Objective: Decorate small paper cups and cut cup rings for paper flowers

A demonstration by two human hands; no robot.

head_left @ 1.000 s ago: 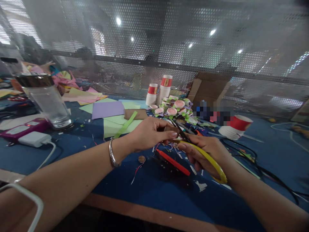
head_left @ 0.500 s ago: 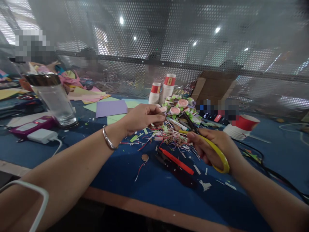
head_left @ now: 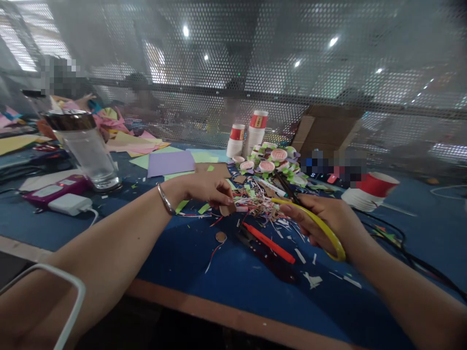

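Note:
Pinched in the fingertips of my left hand (head_left: 207, 188) is a small piece of brown cardboard (head_left: 228, 209), just above the table. My right hand (head_left: 323, 214) grips a pair of scissors with a yellow handle (head_left: 332, 236), its dark blades pointing away toward a pile of cut cup bottoms (head_left: 279, 155) with green and purple paper edges. Paper and wire scraps (head_left: 260, 201) lie between the hands. Closer to me are a red pen (head_left: 270, 243), a dark tool beside it, and a small round disc (head_left: 221, 236) with a thin red and white wire.
Stacked paper cups (head_left: 256, 131) stand at the back, more cups (head_left: 372, 189) lie at right near black cables. A glass bottle (head_left: 89, 158), purple power strip (head_left: 56, 189) and purple paper (head_left: 171, 163) occupy the left. A perforated metal screen (head_left: 204, 97) closes off the back.
My left hand has come down and a little left, away from the cup bottoms, and the brown cardboard piece now shows in its fingers. My right hand stays nearly still with the scissors.

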